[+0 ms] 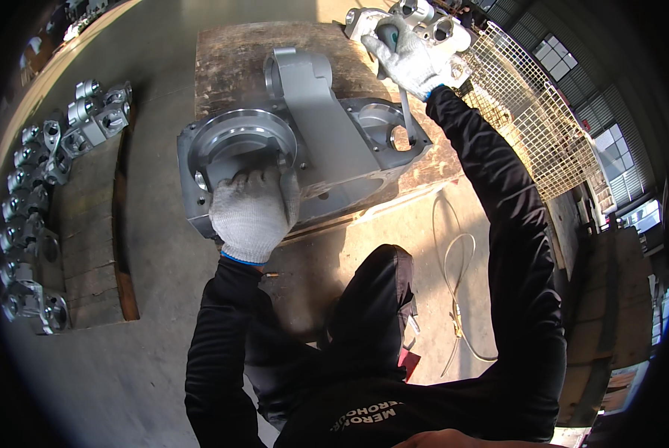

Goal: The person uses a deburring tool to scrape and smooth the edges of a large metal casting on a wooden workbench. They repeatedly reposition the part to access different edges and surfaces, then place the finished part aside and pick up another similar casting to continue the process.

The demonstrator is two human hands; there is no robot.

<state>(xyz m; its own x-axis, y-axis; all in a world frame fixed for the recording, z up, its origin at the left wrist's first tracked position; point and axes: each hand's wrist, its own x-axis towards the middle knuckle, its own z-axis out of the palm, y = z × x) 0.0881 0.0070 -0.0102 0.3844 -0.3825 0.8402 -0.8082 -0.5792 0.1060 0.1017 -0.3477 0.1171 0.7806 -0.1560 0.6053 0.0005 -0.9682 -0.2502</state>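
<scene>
A large grey machined metal casting [334, 129] lies before me, with a wide round bore at its left end, a smaller one at its right and a raised arm between them. My left hand [254, 210], in a white knit glove, grips the near rim of the wide bore, fingers curled inside. Above the casting's far right end is my right hand [404, 59], gloved too, closed around a tool whose grip is mostly hidden. The tool's straight metal shaft [406, 112] slants down to the smaller bore; I cannot tell whether its tip touches the wall.
Under the casting is a worn wooden board [233, 61]. Several shiny castings [446, 33] lie beyond my right hand, beside a wire mesh cage [536, 123]. At left, a wooden pallet [88, 224] bears more castings. A looped hose or cable [452, 269] lies on the floor near my knee.
</scene>
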